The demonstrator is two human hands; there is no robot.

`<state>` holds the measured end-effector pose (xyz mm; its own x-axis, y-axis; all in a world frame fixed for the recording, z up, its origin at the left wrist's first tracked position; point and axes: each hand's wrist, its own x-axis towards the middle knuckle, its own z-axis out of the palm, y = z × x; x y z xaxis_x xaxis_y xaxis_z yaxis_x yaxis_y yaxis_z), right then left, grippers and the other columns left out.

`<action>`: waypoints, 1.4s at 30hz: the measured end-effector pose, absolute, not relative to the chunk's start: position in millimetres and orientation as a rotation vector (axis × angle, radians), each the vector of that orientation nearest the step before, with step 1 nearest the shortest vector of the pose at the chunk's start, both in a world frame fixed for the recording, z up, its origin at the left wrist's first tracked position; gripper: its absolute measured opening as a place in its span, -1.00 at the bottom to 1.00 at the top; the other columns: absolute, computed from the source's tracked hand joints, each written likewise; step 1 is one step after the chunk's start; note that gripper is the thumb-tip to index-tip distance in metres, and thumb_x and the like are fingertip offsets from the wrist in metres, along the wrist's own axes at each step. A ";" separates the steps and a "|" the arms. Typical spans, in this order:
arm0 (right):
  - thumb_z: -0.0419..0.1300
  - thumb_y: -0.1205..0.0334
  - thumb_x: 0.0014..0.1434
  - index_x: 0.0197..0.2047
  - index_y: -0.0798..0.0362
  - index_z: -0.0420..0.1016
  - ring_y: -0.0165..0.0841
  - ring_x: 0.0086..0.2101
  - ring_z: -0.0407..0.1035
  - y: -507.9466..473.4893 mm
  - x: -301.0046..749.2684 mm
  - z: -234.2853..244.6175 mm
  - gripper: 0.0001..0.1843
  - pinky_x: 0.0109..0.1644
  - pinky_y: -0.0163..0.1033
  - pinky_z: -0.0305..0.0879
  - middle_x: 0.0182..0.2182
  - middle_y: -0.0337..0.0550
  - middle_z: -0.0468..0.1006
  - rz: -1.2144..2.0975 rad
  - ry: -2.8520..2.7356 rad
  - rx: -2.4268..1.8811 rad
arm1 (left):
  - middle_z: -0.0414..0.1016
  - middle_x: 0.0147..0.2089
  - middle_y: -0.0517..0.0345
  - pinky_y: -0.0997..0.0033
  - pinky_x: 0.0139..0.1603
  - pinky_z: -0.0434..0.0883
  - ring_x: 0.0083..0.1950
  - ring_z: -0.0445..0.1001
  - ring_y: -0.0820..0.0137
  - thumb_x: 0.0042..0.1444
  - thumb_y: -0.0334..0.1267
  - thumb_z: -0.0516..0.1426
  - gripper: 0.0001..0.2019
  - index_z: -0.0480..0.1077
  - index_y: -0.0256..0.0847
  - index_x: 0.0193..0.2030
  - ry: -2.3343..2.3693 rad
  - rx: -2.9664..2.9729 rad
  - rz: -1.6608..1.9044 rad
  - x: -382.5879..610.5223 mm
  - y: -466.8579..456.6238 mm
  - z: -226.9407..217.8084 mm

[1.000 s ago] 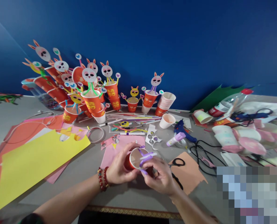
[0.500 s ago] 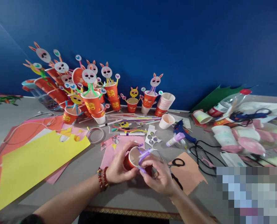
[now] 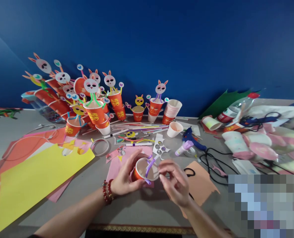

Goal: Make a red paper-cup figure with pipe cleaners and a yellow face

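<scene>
My left hand (image 3: 126, 178), with red beaded bracelets at the wrist, is wrapped around a red paper cup (image 3: 138, 172) from its left side. The cup's mouth tilts toward me and shows its white inside. Purple strips (image 3: 150, 167) stick up and bend over its rim; whether they are straws or pipe cleaners I cannot tell. Beside the cup's right rim is my right hand (image 3: 174, 180), thumb and forefinger pinched together. Anything between those fingertips is too small to make out. A pink paper sheet (image 3: 114, 167) lies under and behind the cup.
Red cups with rabbit faces (image 3: 93, 114) crowd the back left. Right of centre are a cup stack (image 3: 172, 110), a blue glue gun (image 3: 194, 139), a purple glue stick (image 3: 184, 148) and black-handled scissors (image 3: 189, 172) on orange paper (image 3: 201, 185). Yellow paper (image 3: 43, 185) covers the left.
My right hand has drawn back to the right, off the purple strips and the cup's front. The left hand keeps its hold on the cup. The view has shifted slightly.
</scene>
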<state>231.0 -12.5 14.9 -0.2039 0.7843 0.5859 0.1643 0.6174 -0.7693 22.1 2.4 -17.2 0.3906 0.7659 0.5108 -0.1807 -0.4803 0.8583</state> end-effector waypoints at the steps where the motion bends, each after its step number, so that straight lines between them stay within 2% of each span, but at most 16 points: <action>1: 0.14 0.47 0.16 -0.19 -0.01 0.45 -0.29 -0.33 0.44 -12.6 229.5 18.4 -0.79 -0.24 -0.17 0.39 -0.30 -0.14 0.50 0.629 -1.766 -0.749 | 0.31 0.28 -0.19 0.00 0.30 0.30 0.28 0.34 0.06 0.17 -0.16 0.26 -0.16 -0.11 -0.09 0.48 0.521 1.720 1.265 22.0 2.4 -17.7; 3: 0.18 0.48 0.09 -0.19 0.00 0.45 -0.23 -0.28 0.46 -12.6 226.1 25.5 -0.76 -0.15 -0.09 0.39 -0.33 -0.13 0.54 0.520 -1.875 -0.691 | 0.29 0.29 -0.19 -0.02 0.31 0.29 0.29 0.33 0.05 0.17 -0.18 0.26 -0.15 -0.12 -0.09 0.48 0.525 1.761 1.285 21.7 2.2 -19.1; 6: 0.21 0.49 0.05 -0.20 0.01 0.44 -0.23 -0.32 0.47 -12.2 222.1 30.6 -0.74 -0.18 -0.08 0.38 -0.33 -0.12 0.59 0.418 -1.996 -0.668 | 0.27 0.31 -0.20 -0.03 0.31 0.29 0.31 0.32 0.04 0.15 -0.21 0.28 -0.13 -0.13 -0.09 0.48 0.541 1.810 1.296 21.1 1.8 -21.0; 15: 0.23 0.46 0.09 -0.19 -0.02 0.43 -0.23 -0.27 0.50 -10.9 222.6 23.7 -0.77 -0.08 -0.05 0.35 -0.26 -0.15 0.64 0.433 -2.053 -0.726 | 0.24 0.32 -0.20 -0.04 0.28 0.34 0.31 0.31 0.02 0.11 -0.23 0.30 -0.12 -0.10 -0.09 0.46 0.587 1.848 1.263 18.6 2.6 -21.9; 21: 0.24 0.44 0.07 -0.27 -0.03 0.43 -0.26 -0.30 0.44 -10.6 220.2 25.8 -0.80 -0.15 -0.10 0.31 -0.31 -0.21 0.63 0.439 -2.063 -0.768 | 0.25 0.31 -0.20 -0.01 0.25 0.38 0.30 0.33 0.02 0.15 -0.23 0.27 -0.15 -0.12 -0.09 0.47 0.546 1.869 1.262 19.8 2.8 -17.0; 31: 0.23 0.46 0.02 -0.33 -0.06 0.41 -0.26 -0.36 0.37 -9.8 218.8 26.9 -0.80 -0.22 -0.13 0.33 -0.44 -0.24 0.56 0.454 -2.033 -0.769 | 0.27 0.31 -0.26 -0.08 0.23 0.39 0.29 0.35 -0.02 0.14 -0.22 0.27 -0.12 -0.15 -0.09 0.47 0.555 1.943 1.267 19.7 3.8 -14.6; 42: 0.24 0.44 0.01 -0.32 -0.04 0.41 -0.22 -0.30 0.36 -8.3 221.7 21.8 -0.81 -0.21 -0.10 0.33 -0.40 -0.19 0.54 0.473 -2.059 -0.806 | 0.24 0.33 -0.27 -0.11 0.31 0.30 0.34 0.30 -0.03 0.12 -0.26 0.29 -0.07 -0.18 -0.12 0.48 0.563 1.941 1.262 17.1 3.9 -22.2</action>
